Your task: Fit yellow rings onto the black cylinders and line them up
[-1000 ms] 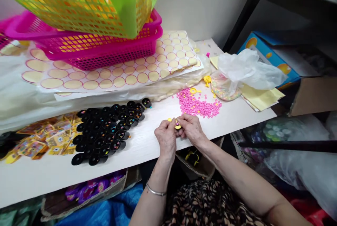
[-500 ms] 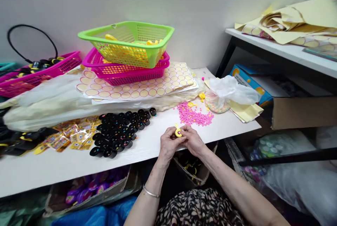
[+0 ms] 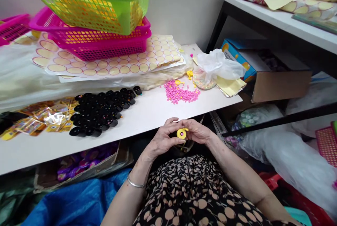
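A small round yellow plastic piece (image 3: 181, 134), with a pink dot at its dark-ringed centre, is pinched between my two hands, just off the table's front edge. My left hand (image 3: 164, 137) has its thumb under the piece and its fingers curled behind. From the other side, my right hand (image 3: 197, 131) grips it by a narrow yellow part sticking out to the right; some fingertips are hidden. Beyond my hands, many tiny pink beads (image 3: 181, 94) lie scattered on the white table (image 3: 147, 113). Among them is a yellow ring-shaped piece (image 3: 179, 82).
Black round cases (image 3: 101, 111) crowd the table to the left, beside shiny printed packets (image 3: 56, 117). A green basket (image 3: 137, 8) of yellow parts sits in a pink basket (image 3: 126, 46). Right stands a tied clear bag (image 3: 207, 75); a cardboard box (image 3: 281, 86) sits under a shelf.
My hands and the yellow piece have come nearer my body, off the table's edge. The view has tilted down and shifted right.
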The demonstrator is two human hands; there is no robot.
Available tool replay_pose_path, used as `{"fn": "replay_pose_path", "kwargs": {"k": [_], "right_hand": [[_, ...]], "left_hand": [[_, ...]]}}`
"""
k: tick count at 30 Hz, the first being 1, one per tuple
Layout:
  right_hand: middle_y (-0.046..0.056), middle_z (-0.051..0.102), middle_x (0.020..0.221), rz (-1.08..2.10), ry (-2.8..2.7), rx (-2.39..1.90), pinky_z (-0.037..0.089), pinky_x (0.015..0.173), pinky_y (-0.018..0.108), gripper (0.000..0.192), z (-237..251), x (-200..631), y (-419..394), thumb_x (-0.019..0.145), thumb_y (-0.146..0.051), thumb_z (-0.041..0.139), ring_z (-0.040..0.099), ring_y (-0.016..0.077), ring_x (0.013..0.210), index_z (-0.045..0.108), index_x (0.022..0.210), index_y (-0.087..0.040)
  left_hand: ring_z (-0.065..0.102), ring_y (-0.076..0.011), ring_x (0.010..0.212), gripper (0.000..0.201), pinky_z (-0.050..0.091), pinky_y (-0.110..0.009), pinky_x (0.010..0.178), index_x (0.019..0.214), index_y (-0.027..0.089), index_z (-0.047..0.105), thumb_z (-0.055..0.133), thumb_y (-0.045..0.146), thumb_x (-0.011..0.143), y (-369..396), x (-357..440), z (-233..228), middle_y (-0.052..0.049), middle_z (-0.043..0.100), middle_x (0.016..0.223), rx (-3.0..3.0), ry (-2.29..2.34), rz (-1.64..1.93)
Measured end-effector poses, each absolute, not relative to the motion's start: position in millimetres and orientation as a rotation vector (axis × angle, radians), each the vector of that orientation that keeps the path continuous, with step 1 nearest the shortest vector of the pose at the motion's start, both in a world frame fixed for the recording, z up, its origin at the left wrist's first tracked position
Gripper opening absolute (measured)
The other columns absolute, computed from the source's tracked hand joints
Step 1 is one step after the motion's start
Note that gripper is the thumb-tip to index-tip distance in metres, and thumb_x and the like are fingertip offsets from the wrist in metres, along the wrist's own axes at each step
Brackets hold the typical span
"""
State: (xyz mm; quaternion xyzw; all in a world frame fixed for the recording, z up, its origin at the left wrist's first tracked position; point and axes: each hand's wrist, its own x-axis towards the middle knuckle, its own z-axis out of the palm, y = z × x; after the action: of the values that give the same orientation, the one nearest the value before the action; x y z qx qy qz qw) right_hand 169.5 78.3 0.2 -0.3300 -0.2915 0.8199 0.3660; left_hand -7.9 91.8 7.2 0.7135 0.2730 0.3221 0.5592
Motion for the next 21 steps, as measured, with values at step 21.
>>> {"fn": "replay_pose_path", "kwargs": {"k": [21], "right_hand": [[0.001, 0.062, 0.086, 2.009, -1.105, -0.839, 0.044, 0.070, 0.025, 0.056, 4.9, 175.5, 54.3, 0.038, -0.015, 0.081, 0.057, 0.0158, 0.081, 0.065, 0.092, -0.013]], "left_hand": [[0.044, -0.0273, 0.112, 0.028, 0.035, -0.044, 0.097, 0.092, 0.022, 0.070, 0.065, 0.013, 0.065, 71.6, 6.7, 19.2, -0.006, 0.067, 0.096, 2.082, 0.555, 0.687]]}}
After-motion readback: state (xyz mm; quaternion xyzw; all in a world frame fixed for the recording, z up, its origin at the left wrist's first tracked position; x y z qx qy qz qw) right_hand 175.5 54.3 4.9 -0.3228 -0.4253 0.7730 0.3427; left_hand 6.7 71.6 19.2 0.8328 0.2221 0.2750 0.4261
